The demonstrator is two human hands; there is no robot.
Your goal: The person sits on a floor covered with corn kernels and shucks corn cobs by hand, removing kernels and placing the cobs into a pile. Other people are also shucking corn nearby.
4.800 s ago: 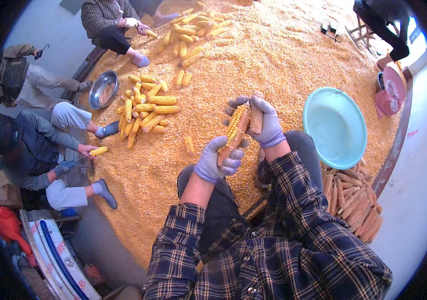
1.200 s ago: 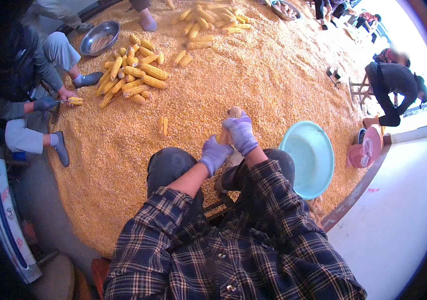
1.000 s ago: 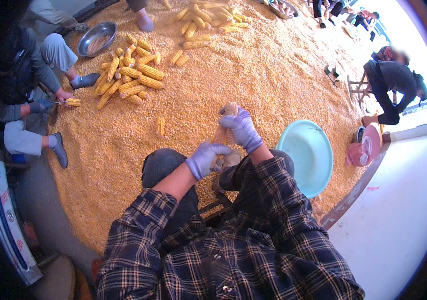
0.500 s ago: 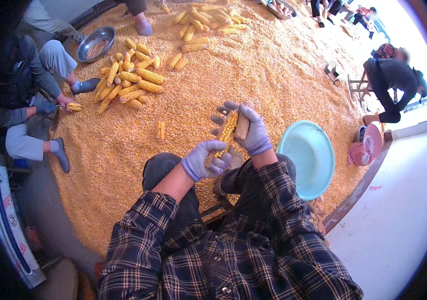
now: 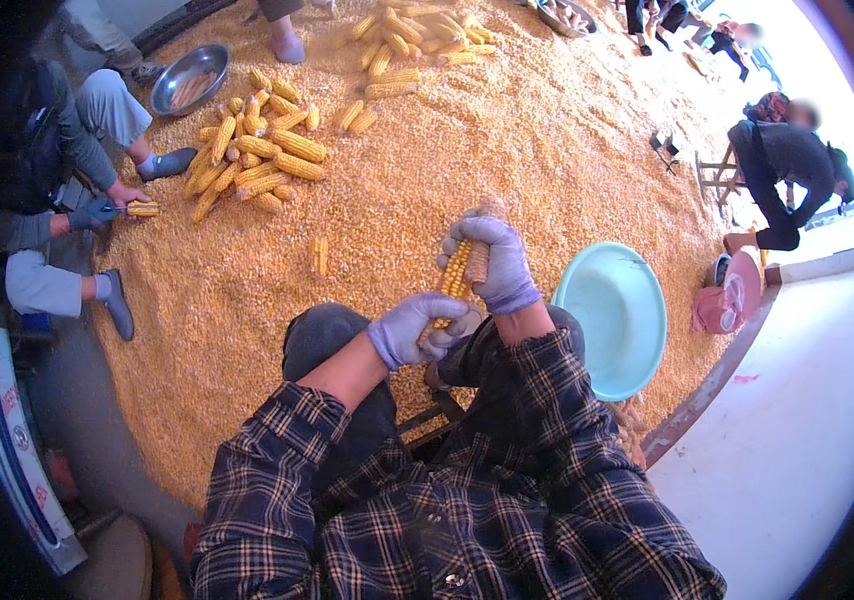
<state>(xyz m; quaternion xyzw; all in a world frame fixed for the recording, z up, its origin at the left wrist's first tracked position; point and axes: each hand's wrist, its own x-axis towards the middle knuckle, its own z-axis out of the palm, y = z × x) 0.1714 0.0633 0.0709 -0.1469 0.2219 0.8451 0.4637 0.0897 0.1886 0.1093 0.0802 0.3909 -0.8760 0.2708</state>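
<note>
Near centre, toward one o'clock, the ear [image 5: 455, 270] is clasped low by the curled left hand [image 5: 413, 330]; at its three o'clock, the cob [image 5: 480, 262] is wrapped by the right hand [image 5: 504, 260]. The ear is judged light, stiff, best gripped low.

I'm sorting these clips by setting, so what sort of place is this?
Probably a farm storeroom or shed for corn, though I can't tell which: loose corn kernels thickly cover the ground, a pile of corn ears lies on them, and a white wall borders the right side.
</note>
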